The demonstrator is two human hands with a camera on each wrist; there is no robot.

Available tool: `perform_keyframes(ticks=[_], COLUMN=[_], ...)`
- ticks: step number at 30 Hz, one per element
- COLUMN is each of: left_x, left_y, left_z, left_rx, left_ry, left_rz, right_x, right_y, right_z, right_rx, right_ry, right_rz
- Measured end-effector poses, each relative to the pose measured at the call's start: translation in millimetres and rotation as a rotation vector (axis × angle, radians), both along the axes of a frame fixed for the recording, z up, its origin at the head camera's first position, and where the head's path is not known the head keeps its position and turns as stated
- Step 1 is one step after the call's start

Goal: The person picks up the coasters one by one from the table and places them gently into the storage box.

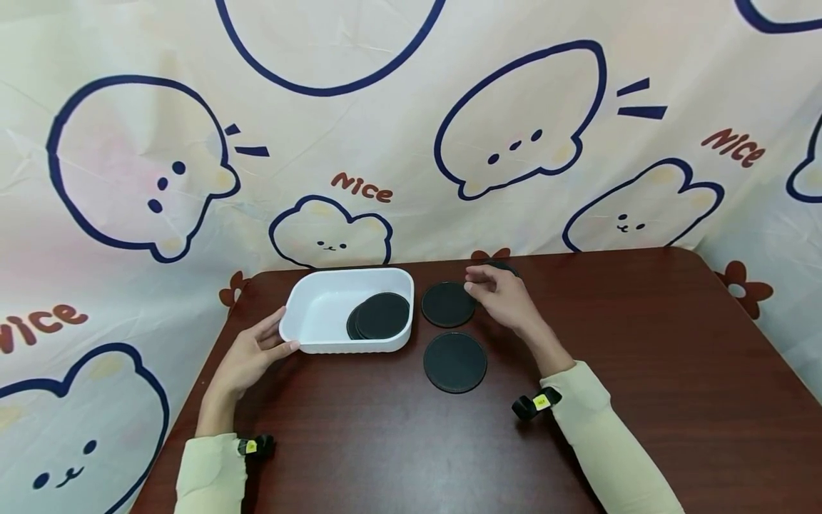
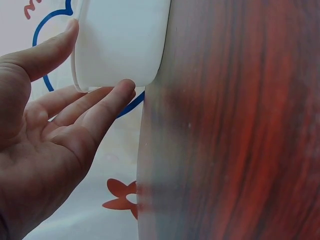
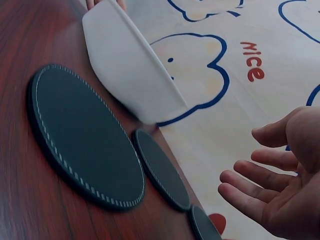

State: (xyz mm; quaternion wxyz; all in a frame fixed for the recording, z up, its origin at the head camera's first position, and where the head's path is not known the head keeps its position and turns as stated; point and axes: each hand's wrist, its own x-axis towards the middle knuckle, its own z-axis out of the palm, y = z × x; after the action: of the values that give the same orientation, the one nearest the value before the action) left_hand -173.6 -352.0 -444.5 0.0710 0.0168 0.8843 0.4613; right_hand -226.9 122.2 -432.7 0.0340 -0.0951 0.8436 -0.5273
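While open, hands at tray.

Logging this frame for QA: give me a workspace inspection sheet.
Surface: dark reddish-brown wooden table, bare around the items.
Job's things: white oblong plastic tray holding two overlapping round black stitched coasters; three more black coasters on the table to its right: nearest, middle, farthest partly hidden behind the right hand.
Clutter: nothing seen.
Hands: left hand open, fingers touching the tray's end; right hand open, above the far coasters, holding nothing.
Cables: nothing seen; black wrist cameras only.
Surroundings: cream cloth backdrop with blue cartoon bears.
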Motion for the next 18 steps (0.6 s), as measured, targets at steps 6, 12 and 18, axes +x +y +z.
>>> perform_keyframes(ticks=[6, 12, 18], left_x=[1.3, 1.6, 1.6], left_y=[-0.2, 0.0, 0.5], left_z=[1.0, 1.2, 1.7], left_rx=[0.005, -0.002, 0.004], left_ry=[0.005, 0.012, 0.015], left_rz=[0.000, -0.002, -0.002], right_x=[-2.5, -3.8, -6.4], right_y=[14.5, 27.8, 42.0], right_z=[-4.4, -6.8, -10.0], right_rx=[0.025, 0.053, 0.050], right_ry=[-0.025, -0.032, -0.042], right_rz=[-0.031, -0.054, -0.051])
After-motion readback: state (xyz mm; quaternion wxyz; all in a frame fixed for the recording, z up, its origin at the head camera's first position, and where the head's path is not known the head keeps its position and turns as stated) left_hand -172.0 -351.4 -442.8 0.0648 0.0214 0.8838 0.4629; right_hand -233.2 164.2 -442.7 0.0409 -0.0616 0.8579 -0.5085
